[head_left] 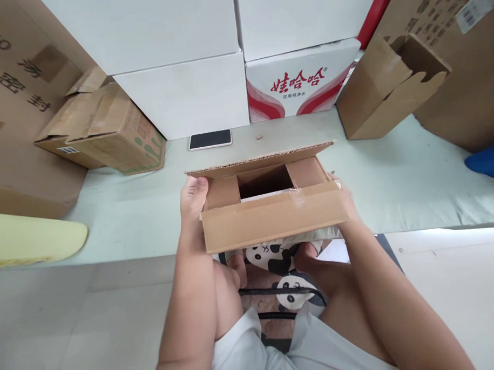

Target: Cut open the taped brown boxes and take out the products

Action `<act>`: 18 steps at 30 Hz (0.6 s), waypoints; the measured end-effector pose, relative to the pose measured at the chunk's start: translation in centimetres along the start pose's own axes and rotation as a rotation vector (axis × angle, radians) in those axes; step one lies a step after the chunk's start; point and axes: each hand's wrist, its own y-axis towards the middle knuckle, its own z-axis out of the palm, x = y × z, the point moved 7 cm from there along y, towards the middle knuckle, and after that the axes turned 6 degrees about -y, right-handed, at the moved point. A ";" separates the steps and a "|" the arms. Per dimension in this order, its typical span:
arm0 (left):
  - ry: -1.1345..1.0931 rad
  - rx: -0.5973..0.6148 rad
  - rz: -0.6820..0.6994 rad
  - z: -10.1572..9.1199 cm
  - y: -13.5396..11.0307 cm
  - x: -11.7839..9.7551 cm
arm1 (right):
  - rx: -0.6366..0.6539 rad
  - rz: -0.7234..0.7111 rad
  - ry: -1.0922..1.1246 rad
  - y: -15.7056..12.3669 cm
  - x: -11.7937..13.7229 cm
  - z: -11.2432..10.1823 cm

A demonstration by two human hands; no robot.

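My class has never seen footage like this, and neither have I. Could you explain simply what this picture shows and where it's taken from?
There is no machine here: a seated person works with bare hands, and a camera worn on the head looks forward and down at them. The left hand and right hand hold a cardboard box by its two ends, its long flaps spread open. Beyond it, on a pale green cloth, lie a dark, flat phone-like object and a white box with red lettering. A brown carton sits to the left, and a tall open carton to the right.
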 end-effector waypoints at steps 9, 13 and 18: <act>0.169 -0.225 0.311 -1.1 -0.8 -2.6 | -0.144 -0.078 0.532 -2.1 7.5 -3.1; 0.258 -0.245 0.412 -0.6 -1.9 -4.1 | -0.237 -0.195 0.610 -2.7 9.9 -4.3; 0.317 -0.167 0.334 -1.0 -2.2 -4.3 | -0.148 -0.271 0.680 -3.0 12.3 -4.5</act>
